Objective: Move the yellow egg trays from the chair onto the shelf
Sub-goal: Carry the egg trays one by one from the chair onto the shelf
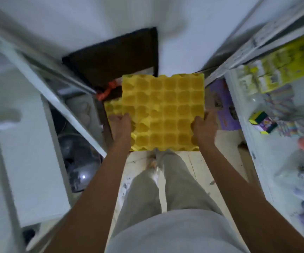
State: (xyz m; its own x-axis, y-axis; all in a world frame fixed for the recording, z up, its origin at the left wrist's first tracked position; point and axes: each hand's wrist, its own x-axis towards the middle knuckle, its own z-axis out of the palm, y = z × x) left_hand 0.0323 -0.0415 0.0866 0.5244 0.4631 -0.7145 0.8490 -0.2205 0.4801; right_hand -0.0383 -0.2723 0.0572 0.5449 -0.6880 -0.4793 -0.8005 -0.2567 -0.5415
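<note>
A yellow egg tray (164,110) is held flat in front of me, above the floor. My left hand (121,125) grips its near left edge and my right hand (204,126) grips its near right edge. Below it, at the left, a corner of another yellow egg tray (112,106) shows, resting on a dark brown chair (114,59) that stands against the white wall. Most of the chair seat is hidden by the held tray.
White shelving (38,161) with a dark round object runs along the left. A white shelf unit (268,143) with packets and small boxes fills the right. An orange-red bundle (107,90) lies on the chair. A purple sheet (224,106) lies by the right unit. My legs stand on pale flooring.
</note>
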